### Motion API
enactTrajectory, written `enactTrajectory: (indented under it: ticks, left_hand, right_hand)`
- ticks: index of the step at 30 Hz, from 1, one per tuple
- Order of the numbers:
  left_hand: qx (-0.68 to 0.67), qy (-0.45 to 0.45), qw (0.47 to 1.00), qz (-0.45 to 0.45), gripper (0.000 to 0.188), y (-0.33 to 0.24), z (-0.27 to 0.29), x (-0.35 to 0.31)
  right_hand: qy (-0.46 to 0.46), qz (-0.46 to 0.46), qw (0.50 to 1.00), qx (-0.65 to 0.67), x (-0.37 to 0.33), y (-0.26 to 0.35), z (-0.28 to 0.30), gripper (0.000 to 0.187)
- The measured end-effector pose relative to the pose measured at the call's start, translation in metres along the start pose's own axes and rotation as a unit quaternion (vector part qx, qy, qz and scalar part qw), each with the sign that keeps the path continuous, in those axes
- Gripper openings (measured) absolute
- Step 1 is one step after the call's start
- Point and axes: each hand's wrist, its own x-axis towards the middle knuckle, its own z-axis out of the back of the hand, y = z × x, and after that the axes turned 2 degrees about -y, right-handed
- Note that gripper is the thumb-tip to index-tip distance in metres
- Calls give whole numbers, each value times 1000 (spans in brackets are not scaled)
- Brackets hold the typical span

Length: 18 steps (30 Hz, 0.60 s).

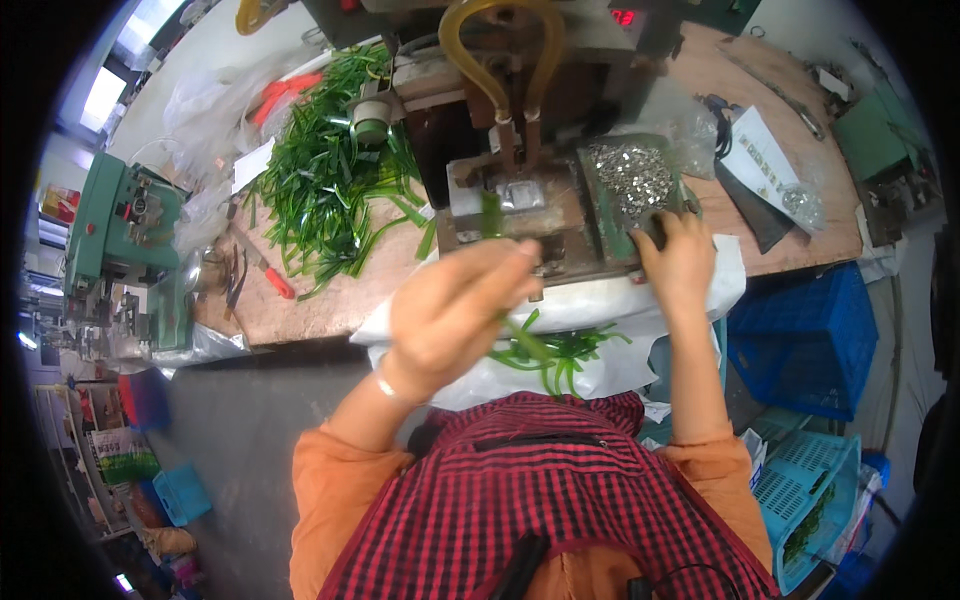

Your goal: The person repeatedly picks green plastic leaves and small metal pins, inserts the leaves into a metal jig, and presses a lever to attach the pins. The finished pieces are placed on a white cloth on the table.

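My left hand (pixel 450 310), blurred by motion, is closed on a green strip (pixel 490 214) in front of the machine's metal plate. One piece of the strip stands up past the fingers and green also shows below them. My right hand (pixel 680 258) reaches to the near end of a green tray (pixel 602 215) heaped with small shiny metal pieces (pixel 632 178). Its fingers are bent with the tips down at the pieces; what they pinch, if anything, is hidden. Between my arms, more green strips (pixel 560 355) lie on a white sheet (pixel 610 372) at my lap.
A press-like machine with a looped yellow hose (pixel 548 50) stands ahead. Left of it lies a large pile of green strips (pixel 325 190), with a red-handled tool (pixel 278 284) nearby. Blue crates (pixel 805 345) stand at the right; another green machine (pixel 120 220) is at the left.
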Motion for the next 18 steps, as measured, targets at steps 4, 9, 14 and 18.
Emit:
enactTrajectory:
  ticks: [4,9,14,18]
  left_hand:
    - [12,3,1000,-22,33,5,-34,-7]
    - [1,-12,999,-42,32,17,-42,-11]
    - [18,-55,996,-63,35,24,-53,-18]
    - [-5,-35,998,-42,28,20,-49,-14]
  right_hand:
    - [-42,3,999,19,12,7,-25,21]
    - [-48,13,998,38,24,7,-29,14]
    - [-59,-84,986,132,48,1,-25,14]
    - [-6,-124,984,130,44,4,-21,17]
